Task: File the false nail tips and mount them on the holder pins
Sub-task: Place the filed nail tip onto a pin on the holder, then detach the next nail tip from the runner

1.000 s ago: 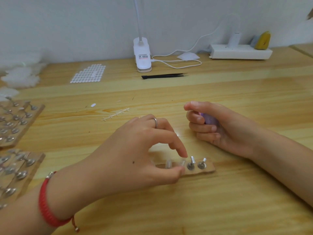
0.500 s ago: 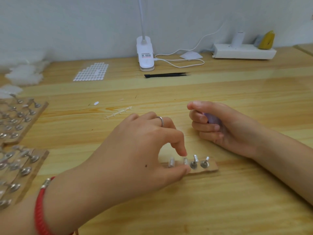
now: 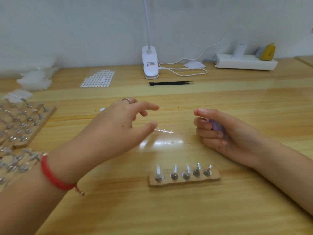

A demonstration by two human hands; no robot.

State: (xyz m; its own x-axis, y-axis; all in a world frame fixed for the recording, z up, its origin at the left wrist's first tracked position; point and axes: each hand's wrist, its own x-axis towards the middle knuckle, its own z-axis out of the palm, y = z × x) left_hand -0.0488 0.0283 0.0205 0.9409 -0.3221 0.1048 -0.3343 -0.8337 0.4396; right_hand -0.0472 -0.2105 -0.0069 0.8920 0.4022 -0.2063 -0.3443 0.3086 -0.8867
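- Head cam: left hand point(image 3: 118, 126) spread, empty, by the clear nail-tip strip point(image 3: 165, 131) at 12 o'clock, probably grabbing one.
- Right hand point(image 3: 225, 138) curls round what looks like a purple file point(image 3: 216, 127), kept ready.
- Pin holder point(image 3: 184, 181) at 6 o'clock, handy.

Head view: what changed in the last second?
The left hand let go of the pins on the cardboard holder strip and moved away from the person, fingers spread, thumb tip now by a clear sprue. Unchanged: the right hand grips the purple object; the strip lies on the table.
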